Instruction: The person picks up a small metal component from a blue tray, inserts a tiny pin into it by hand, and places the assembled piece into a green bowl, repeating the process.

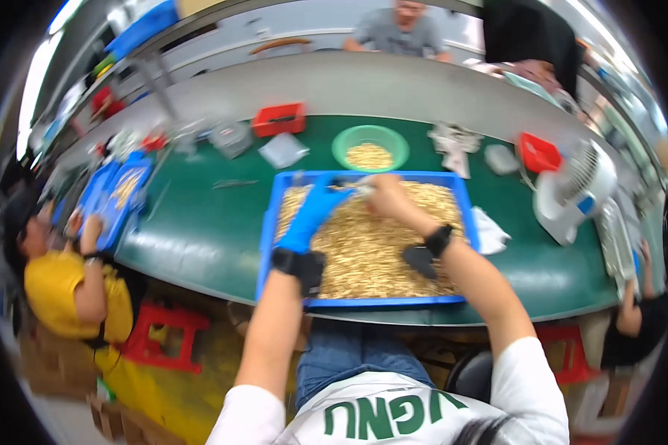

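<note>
Gold-coloured pieces [371,256] fill the blue tray [382,302] below both hands [325,202] [387,198]

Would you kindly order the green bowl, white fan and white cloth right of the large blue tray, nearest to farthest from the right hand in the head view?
1. Green bowl: just beyond the right hand.
2. White cloth: right of the large blue tray.
3. White fan: farther right on the table.
</note>
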The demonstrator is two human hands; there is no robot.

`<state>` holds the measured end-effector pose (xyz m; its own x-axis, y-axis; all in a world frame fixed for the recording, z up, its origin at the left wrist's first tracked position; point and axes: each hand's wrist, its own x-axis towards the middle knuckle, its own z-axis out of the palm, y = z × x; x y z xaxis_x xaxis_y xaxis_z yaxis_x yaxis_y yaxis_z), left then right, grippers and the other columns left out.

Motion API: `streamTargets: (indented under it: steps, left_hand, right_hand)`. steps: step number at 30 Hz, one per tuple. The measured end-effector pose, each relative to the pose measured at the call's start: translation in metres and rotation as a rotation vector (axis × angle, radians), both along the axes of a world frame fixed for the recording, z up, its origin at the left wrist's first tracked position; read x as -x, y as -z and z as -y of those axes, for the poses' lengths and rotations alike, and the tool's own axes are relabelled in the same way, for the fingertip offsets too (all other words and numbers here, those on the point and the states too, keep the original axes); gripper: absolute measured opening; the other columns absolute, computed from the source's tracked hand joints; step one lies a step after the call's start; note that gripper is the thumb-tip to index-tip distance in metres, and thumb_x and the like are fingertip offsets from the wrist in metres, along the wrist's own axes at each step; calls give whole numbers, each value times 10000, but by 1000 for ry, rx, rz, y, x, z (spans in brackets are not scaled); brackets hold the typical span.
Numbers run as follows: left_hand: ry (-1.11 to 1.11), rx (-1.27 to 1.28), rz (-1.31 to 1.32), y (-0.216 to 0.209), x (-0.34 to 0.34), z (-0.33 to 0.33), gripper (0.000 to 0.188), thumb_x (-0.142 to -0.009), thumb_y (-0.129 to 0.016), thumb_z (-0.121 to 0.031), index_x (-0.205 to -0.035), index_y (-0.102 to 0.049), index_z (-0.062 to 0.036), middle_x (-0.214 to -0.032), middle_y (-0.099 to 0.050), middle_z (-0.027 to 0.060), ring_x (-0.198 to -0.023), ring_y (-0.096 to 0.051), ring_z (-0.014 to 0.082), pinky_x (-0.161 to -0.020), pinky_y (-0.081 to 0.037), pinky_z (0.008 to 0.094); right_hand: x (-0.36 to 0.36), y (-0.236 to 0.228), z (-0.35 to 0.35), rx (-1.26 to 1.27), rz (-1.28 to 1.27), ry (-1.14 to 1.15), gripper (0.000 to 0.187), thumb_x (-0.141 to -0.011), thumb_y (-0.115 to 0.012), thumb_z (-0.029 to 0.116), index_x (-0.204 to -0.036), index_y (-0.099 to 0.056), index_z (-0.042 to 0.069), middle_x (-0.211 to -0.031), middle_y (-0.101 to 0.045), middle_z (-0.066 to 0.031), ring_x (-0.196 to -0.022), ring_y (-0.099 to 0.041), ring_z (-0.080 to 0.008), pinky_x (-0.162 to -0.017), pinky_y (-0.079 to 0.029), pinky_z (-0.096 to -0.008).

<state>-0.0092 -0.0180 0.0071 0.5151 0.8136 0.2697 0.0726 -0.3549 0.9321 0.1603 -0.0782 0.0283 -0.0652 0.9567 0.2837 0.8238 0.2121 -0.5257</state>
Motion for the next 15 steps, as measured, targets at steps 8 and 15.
streamTargets:
  steps: [8,15]
  left_hand:
    - [177,-145,-669,-11,-6,15,276,-697,-690,-243,-867,-646,-29,-878,-642,97,-786,-598,199,-746,-460,332]
    - [47,297,147,-39,0,13,100,-793,-605,-51,-863,-634,15,-811,-631,69,-699,-581,116,-651,-487,241]
  right_hand:
    - [-19,-6,31,-56,-523,16,201,-842,-499,30,-1005,-616,16,-679,-607,-63,-530,-573,-112,-492,-470,-256]
    - [-20,-25,34,-159,-274,-51,204,-817,-556,52,-1010,-615,20,-706,-623,-104,-579,-598,-153,-520,-470,-277]
